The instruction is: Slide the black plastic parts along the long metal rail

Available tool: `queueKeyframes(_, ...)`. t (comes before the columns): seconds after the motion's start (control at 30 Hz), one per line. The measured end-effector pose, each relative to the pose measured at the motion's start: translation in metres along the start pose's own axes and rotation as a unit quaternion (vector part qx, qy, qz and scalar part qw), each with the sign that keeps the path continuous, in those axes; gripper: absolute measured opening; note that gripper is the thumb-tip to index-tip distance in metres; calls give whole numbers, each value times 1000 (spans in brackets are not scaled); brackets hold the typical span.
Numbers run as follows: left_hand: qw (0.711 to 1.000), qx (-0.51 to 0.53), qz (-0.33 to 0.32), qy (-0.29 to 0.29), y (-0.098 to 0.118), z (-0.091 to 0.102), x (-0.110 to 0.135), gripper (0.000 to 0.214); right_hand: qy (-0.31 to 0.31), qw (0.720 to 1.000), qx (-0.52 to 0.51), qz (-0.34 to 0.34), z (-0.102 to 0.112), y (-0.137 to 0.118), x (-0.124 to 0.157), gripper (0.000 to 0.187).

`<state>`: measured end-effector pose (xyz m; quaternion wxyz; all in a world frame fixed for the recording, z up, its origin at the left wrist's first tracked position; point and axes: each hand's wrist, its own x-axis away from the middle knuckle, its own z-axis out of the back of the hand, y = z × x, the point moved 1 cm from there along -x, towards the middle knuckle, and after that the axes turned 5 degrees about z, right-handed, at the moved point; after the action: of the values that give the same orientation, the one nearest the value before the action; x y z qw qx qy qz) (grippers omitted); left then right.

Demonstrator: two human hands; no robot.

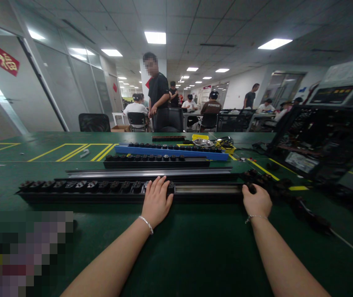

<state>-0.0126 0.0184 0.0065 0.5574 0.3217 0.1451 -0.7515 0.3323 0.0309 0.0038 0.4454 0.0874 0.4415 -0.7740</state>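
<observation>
Two hands: left hand (156,202), right hand (257,202). Three socket rails (71,192). One metal bowl (203,142).

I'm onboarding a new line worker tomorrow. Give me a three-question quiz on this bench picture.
1. True or false: the left hand lies flat on the long black rail studded with black clips.
2. What colour is the flat bar lying behind the rails? A red, B blue, C white.
3. Fill in: the right hand rests at the rail's ____ end.
Key: 1 true; 2 B; 3 right.
</observation>
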Motion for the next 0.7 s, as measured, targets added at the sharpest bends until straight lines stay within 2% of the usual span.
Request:
queueKeyframes(0.43, 1000, -1, 0, -1, 0, 0, 0, 39, 7, 1000, 10, -21, 1, 17, -11, 43)
queueKeyframes(0.7, 1000, 5, 1, 3, 0, 1, 0, 39, 11, 997, 15, -81, 9, 30, -21, 46)
